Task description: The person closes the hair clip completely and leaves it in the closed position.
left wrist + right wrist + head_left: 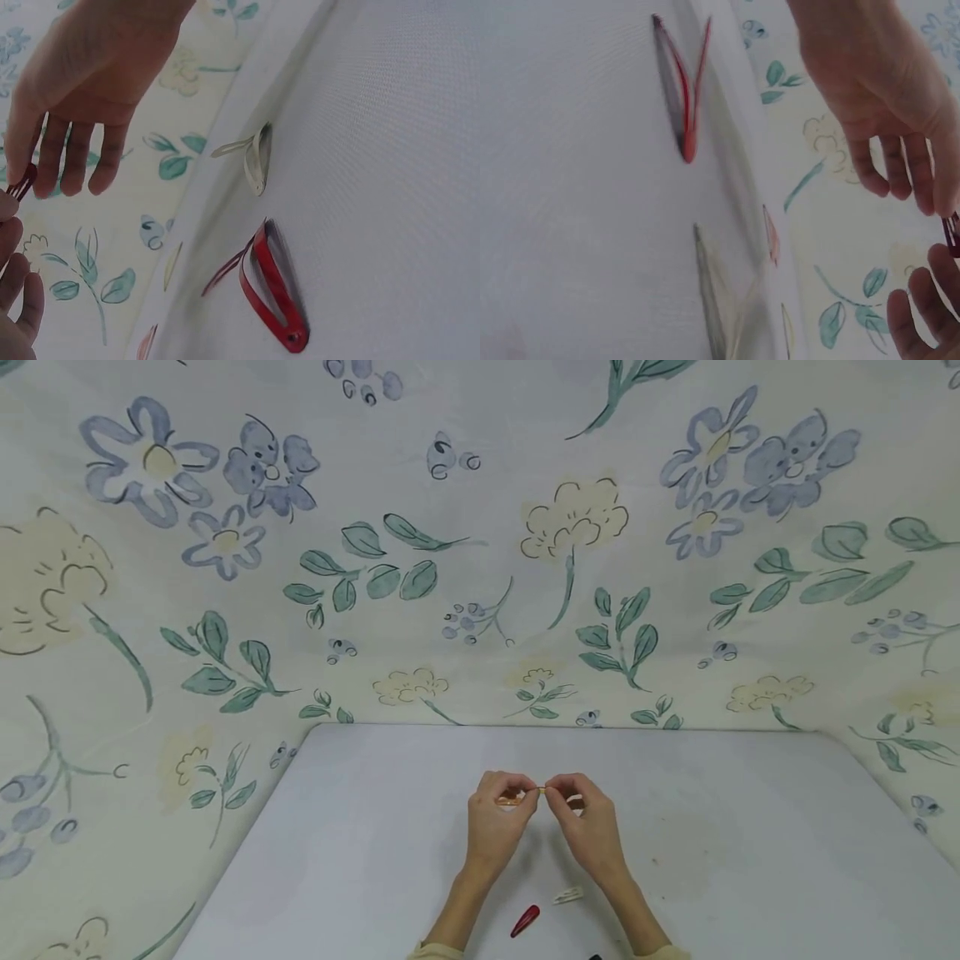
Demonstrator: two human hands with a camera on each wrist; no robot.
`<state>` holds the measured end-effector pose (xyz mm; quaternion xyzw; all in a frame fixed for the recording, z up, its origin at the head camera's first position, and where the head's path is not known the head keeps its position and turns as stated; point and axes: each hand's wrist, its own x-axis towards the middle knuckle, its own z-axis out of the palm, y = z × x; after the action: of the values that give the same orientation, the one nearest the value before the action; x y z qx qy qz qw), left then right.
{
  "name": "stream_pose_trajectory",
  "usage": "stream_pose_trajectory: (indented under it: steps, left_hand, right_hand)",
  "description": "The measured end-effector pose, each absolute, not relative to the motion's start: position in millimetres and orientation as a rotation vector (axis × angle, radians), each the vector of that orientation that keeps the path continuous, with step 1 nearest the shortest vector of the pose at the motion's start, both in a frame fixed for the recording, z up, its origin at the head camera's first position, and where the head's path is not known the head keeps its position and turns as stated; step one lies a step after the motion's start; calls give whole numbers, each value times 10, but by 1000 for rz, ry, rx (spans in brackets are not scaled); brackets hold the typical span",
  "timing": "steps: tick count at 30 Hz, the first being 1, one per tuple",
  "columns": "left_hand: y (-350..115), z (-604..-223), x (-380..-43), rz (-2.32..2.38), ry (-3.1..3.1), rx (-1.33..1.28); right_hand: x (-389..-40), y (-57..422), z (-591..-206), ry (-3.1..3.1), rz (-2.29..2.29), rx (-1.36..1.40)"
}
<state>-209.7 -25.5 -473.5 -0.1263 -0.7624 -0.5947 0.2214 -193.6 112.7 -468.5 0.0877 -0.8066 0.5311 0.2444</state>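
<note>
Both hands meet above the table, fingertips close together, with a small dark red hair clip between them. My left hand pinches the clip from one side with thumb and index finger. From the other side my right hand also pinches it. In the right wrist view, part of the dark red clip shows at the right edge; the fingers hide much of it. Nearer the body, a red snap hair clip lies on the table, its parts spread apart. Beside it lies a cream-white snap hair clip, likewise spread.
The white table reaches back to a floral-patterned cloth that hangs behind and at the sides. A small dark object is cut off by the bottom edge of the head view, near the right forearm.
</note>
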Motion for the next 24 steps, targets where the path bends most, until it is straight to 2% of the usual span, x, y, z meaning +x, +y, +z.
stream_pose_trajectory:
  steps: [11, 24]
  left_hand:
    - [-305, -4699, -2075, -1747, -2141, -372]
    - [-362, -4645, -2072, -1872, -2211, -402]
  right_hand:
    - [-1931, 1240, -4624, -2269, 1653, 256]
    - [-1932, 1301, -4642, -2254, 1668, 322]
